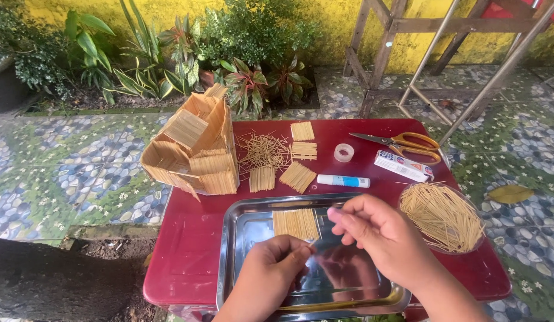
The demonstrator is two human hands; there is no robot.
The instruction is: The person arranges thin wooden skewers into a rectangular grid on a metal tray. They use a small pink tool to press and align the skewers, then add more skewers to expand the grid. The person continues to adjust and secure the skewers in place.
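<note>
Shallow rectangular steel tray (pixel 241 238) at the near edge of the small dark-red table (pixel 187 238); inside lies a flat panel of glued pale toothpicks (pixel 296 223), upper left. Left hand (pixel 271 268) and right hand (pixel 378 232) are over the tray, fingers pinched together around a single thin toothpick (pixel 313 242). Round clear dish of loose toothpicks (pixel 442 216) just right of the tray, near the table's right edge. Bare tray floor lies below the hands.
</note>
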